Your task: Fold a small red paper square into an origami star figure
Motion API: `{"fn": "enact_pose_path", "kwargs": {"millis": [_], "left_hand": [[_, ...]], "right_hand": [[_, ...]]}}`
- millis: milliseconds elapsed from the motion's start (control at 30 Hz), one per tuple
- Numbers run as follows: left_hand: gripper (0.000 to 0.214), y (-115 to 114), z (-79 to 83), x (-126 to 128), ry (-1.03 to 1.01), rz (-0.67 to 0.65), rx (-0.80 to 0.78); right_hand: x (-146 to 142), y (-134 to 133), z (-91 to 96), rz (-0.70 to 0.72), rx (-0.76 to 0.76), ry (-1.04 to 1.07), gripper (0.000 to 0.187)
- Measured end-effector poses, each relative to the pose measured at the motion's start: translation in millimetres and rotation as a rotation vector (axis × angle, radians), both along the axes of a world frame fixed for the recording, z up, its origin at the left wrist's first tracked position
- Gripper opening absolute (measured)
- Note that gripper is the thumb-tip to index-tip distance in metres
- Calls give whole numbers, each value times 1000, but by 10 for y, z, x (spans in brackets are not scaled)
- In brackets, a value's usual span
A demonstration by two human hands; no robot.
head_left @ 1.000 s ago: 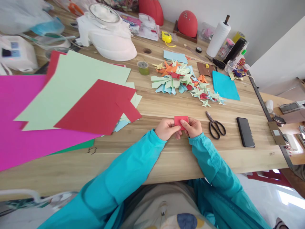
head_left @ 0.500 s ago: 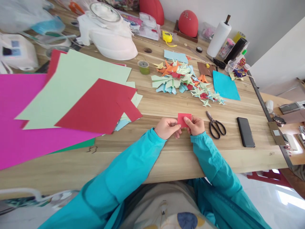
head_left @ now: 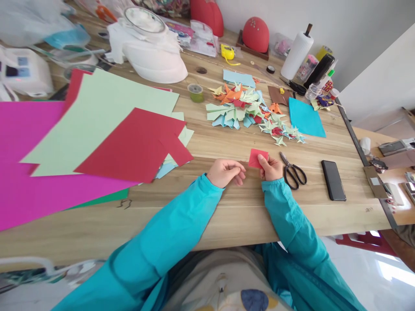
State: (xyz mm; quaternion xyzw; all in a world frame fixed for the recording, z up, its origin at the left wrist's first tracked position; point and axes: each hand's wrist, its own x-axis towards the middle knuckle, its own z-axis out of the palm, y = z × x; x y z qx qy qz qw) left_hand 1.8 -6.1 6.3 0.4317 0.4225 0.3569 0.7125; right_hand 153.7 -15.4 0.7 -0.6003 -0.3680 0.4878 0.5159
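Between the thumb and fingers of my right hand is a small square of red paper, held above the wooden table. My left hand is apart from the paper, just to its left, its fingers loosely bent with nothing in them. Black-handled scissors lie right beside my right hand. Beyond both hands spreads a heap of folded paper cranes in green, orange, blue and red.
Large sheets of red paper, green paper and magenta paper cover the left side. A phone lies at the right. Turquoise paper, a thread spool and a yellow tape measure are farther back.
My left hand has let go of the red paper square. My right hand has carried the square slightly to the right and away from me.
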Motion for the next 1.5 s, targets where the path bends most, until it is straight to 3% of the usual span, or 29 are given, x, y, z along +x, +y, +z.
{"fn": "enact_pose_path", "kwargs": {"millis": [200,367,600,900,1033,1300,1500], "left_hand": [[13,-11,-40,20,-66,43,-28],[26,-29,-59,52,-88,-42,4],[33,-31,-51,41,-89,39,96],[25,-57,-53,56,-81,28,110],[17,-57,-67,56,-51,27,115],[22,-59,-81,62,-92,-50,6],[21,-70,-50,49,-69,-94,-7]], "right_hand": [[-17,-28,-3,67,36,-33,44],[-82,-58,-44,141,48,-72,43],[-111,-44,-90,276,104,141,37],[-90,-27,-244,253,71,373,28],[-92,-16,-255,227,32,355,29],[-81,-36,-186,261,38,315,27],[-88,-32,-213,210,-12,378,32]]}}
